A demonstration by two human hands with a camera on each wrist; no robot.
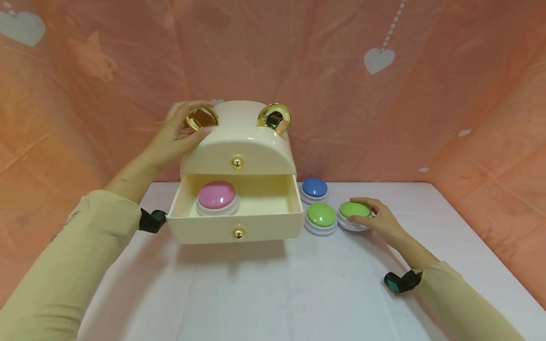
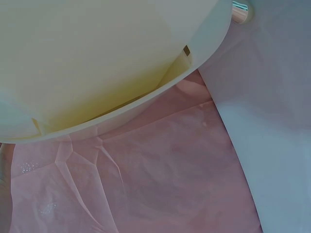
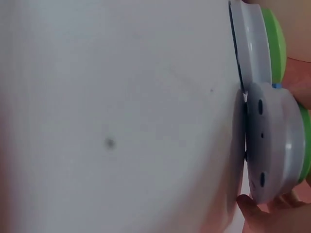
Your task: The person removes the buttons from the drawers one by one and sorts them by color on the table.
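Note:
A cream drawer box (image 1: 243,144) with two gold ears stands at the back of the white table (image 1: 273,293). My left hand (image 1: 189,129) holds its top left corner, fingers over the left gold ear (image 1: 200,118) and thumb on the front. The lower drawer (image 1: 256,228) is pulled out, and a pink dome button (image 1: 217,195) lies inside. My right hand (image 1: 370,213) grips the right green button (image 1: 354,210) on the table, fingers curled round its rim. In the right wrist view this green button (image 3: 279,148) is close, with fingertips (image 3: 272,216) beneath it.
A second green button (image 1: 321,215) and a blue button (image 1: 314,188) sit just right of the drawer. The right gold ear (image 1: 274,117) is free. Pink cloth (image 1: 426,94) hangs behind and beside the table. The left wrist view shows only the box's side (image 2: 97,63) and cloth (image 2: 146,179).

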